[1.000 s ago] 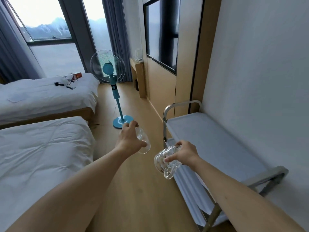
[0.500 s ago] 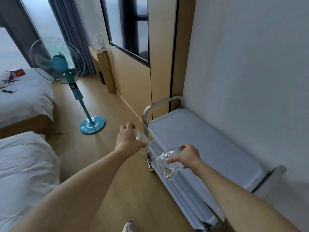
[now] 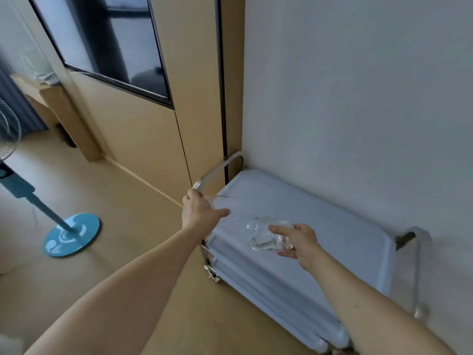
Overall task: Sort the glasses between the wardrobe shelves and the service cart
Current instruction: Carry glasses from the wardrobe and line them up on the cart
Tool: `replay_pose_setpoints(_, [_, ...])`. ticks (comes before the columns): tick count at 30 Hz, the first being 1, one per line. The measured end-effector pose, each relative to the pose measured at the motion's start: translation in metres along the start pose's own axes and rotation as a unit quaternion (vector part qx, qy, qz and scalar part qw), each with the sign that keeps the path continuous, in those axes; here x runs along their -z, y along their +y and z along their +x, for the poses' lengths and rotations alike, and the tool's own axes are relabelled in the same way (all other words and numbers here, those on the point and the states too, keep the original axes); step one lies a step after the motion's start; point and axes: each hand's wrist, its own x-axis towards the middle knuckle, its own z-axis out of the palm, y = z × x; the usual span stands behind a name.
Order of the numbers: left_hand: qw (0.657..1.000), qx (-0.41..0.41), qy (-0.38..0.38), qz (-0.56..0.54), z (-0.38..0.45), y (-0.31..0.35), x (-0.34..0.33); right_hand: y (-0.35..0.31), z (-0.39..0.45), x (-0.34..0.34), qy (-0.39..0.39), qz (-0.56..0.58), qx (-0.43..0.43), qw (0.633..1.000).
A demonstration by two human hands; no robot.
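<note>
Each hand grasps a glass: left hand, right hand. Cart top beneath bare; nothing placed.

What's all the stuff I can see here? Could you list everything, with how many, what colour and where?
service cart: one, pale blue trays on a metal frame, against the white wall at right
glasses: two, clear; a plain glass and a patterned glass, both over the cart's top tray
standing fan: one, teal, on the floor at left
dark wall panel: one, black, upper left
left hand: grips the plain glass
right hand: grips the patterned glass
</note>
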Motion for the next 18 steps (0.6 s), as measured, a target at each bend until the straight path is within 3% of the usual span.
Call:
replay_pose_setpoints(12, [0.990,0.079,-0.035,-0.115,0.077,-0.018,-0.023,-0.004,0.031,-0.037,-0.004,0.242,-0.074,0.968])
replay_pose_setpoints(18, [0.962,0.145,-0.059,-0.225,0.112,-0.014,-0.046,0.002,0.073,-0.044,-0.106,0.385,-0.046,0.916])
